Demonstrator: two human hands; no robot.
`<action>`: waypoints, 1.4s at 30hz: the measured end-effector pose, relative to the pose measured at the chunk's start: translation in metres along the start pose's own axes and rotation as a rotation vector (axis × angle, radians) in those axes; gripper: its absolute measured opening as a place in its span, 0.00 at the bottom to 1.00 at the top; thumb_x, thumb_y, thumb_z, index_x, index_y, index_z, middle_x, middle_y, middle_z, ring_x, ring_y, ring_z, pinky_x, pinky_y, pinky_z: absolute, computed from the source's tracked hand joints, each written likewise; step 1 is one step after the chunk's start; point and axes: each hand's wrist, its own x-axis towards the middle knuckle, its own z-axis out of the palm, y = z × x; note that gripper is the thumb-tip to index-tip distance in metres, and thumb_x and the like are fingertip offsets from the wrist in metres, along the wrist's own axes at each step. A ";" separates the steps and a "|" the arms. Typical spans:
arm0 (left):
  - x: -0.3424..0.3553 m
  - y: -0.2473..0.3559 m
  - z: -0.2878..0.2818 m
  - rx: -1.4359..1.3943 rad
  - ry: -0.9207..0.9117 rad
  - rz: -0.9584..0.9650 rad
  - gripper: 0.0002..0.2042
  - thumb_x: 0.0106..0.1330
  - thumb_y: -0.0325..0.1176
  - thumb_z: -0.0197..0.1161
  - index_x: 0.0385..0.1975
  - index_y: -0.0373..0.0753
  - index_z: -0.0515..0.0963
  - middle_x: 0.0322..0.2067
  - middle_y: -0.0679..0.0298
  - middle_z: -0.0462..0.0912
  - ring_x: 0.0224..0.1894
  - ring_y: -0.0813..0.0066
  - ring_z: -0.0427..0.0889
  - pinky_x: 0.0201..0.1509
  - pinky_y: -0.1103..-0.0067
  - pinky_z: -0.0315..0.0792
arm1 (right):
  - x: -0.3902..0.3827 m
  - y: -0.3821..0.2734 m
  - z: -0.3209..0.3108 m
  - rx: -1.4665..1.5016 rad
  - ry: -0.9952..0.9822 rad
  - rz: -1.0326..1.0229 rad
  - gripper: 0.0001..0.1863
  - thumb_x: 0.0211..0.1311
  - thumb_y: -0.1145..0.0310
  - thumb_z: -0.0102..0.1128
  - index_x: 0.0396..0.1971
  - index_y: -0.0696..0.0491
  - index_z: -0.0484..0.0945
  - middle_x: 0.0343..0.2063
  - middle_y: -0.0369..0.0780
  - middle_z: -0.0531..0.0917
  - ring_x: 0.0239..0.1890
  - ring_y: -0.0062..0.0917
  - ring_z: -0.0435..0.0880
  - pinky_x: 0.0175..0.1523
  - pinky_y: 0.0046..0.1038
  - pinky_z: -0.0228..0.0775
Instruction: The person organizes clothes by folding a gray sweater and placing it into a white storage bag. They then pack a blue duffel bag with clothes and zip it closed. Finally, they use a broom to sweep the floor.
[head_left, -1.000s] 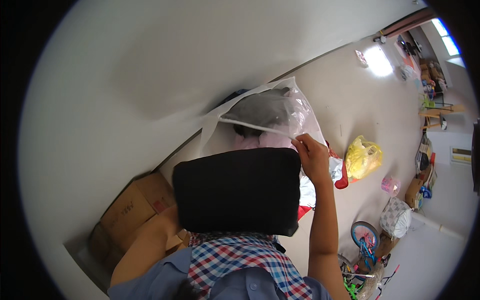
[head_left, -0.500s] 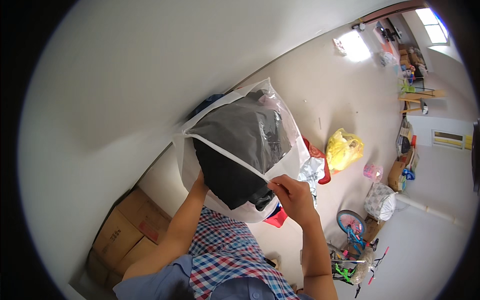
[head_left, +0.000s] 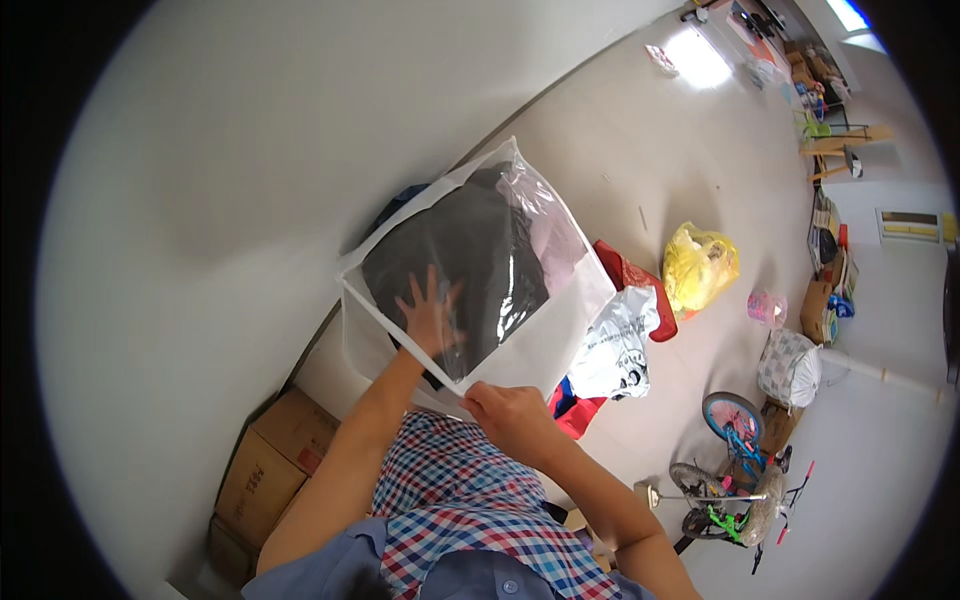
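A white storage bag point(head_left: 400, 345) with a clear plastic top stands in front of me, packed with dark folded cloth point(head_left: 440, 225) and something pale pink point(head_left: 545, 230). My left hand point(head_left: 432, 320) is inside the bag, seen through the clear plastic. Its fingers are spread over the dark cloth. At the bag's near corner my right hand point(head_left: 505, 412) pinches the white edge of the raised top. Between the two hands the opening runs along this edge. Some black cloth shows below it.
Right of the bag lie a white printed plastic bag point(head_left: 615, 345), a red bag point(head_left: 625, 270) and a yellow plastic bag point(head_left: 700, 268). Cardboard boxes point(head_left: 265, 470) stand by the wall at lower left. Children's bicycles point(head_left: 735, 470) are at lower right.
My left hand has gone from the bag's near side deeper in, under the clear top. My right hand has drawn the top's edge toward me and left, covering most of the black cloth.
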 end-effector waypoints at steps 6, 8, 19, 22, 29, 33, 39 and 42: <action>0.016 -0.021 -0.012 0.041 0.088 0.040 0.45 0.35 0.46 0.70 0.60 0.63 0.56 0.65 0.50 0.37 0.64 0.39 0.39 0.55 0.40 0.49 | -0.042 0.053 0.055 -0.129 -0.198 0.085 0.08 0.53 0.70 0.52 0.32 0.54 0.65 0.21 0.44 0.78 0.24 0.41 0.78 0.28 0.37 0.69; -0.003 -0.021 -0.017 -0.049 0.187 0.019 0.44 0.36 0.43 0.70 0.60 0.62 0.57 0.64 0.49 0.40 0.64 0.42 0.42 0.58 0.46 0.51 | -0.047 0.060 0.061 -0.126 -0.194 0.128 0.09 0.53 0.71 0.52 0.33 0.54 0.65 0.23 0.45 0.78 0.27 0.42 0.78 0.30 0.37 0.69; -0.116 -0.018 -0.028 -1.745 -0.186 -0.667 0.19 0.64 0.44 0.51 0.46 0.35 0.70 0.42 0.62 0.75 0.47 0.71 0.72 0.51 0.77 0.65 | -0.088 0.108 0.062 0.400 0.077 0.103 0.08 0.56 0.67 0.53 0.34 0.53 0.73 0.26 0.42 0.77 0.31 0.32 0.77 0.38 0.30 0.69; -0.123 0.027 -0.030 -1.608 -0.196 -0.615 0.18 0.61 0.44 0.55 0.44 0.37 0.70 0.39 0.66 0.76 0.44 0.73 0.73 0.49 0.74 0.65 | -0.087 0.151 0.026 0.691 0.591 0.605 0.11 0.60 0.63 0.52 0.34 0.56 0.75 0.20 0.33 0.75 0.22 0.15 0.72 0.28 0.21 0.65; -0.142 0.047 -0.015 -1.435 -0.305 -0.459 0.16 0.61 0.28 0.55 0.47 0.30 0.67 0.44 0.60 0.74 0.47 0.72 0.72 0.53 0.76 0.65 | -0.078 0.352 0.023 -0.120 0.903 0.707 0.17 0.52 0.69 0.54 0.43 0.57 0.71 0.38 0.46 0.76 0.37 0.39 0.77 0.44 0.37 0.68; -0.152 0.041 -0.044 -1.285 -0.295 -0.502 0.20 0.61 0.28 0.56 0.51 0.28 0.64 0.48 0.57 0.72 0.49 0.70 0.72 0.53 0.76 0.66 | -0.055 0.374 0.022 0.004 0.612 0.787 0.13 0.52 0.69 0.52 0.39 0.56 0.72 0.36 0.48 0.77 0.39 0.40 0.78 0.44 0.40 0.69; -0.130 0.065 -0.117 -0.347 -0.768 -0.312 0.17 0.62 0.39 0.55 0.23 0.30 0.78 0.21 0.60 0.81 0.26 0.76 0.79 0.34 0.81 0.72 | -0.060 0.371 0.025 -0.125 0.494 0.694 0.09 0.54 0.72 0.44 0.30 0.55 0.75 0.28 0.46 0.80 0.31 0.39 0.81 0.35 0.38 0.73; -0.081 0.113 -0.166 0.115 -0.884 -0.175 0.16 0.62 0.39 0.55 0.21 0.30 0.77 0.20 0.61 0.79 0.22 0.78 0.77 0.29 0.81 0.70 | -0.066 0.365 0.011 -0.167 0.442 0.720 0.08 0.53 0.73 0.45 0.28 0.56 0.75 0.28 0.46 0.80 0.30 0.38 0.82 0.33 0.36 0.74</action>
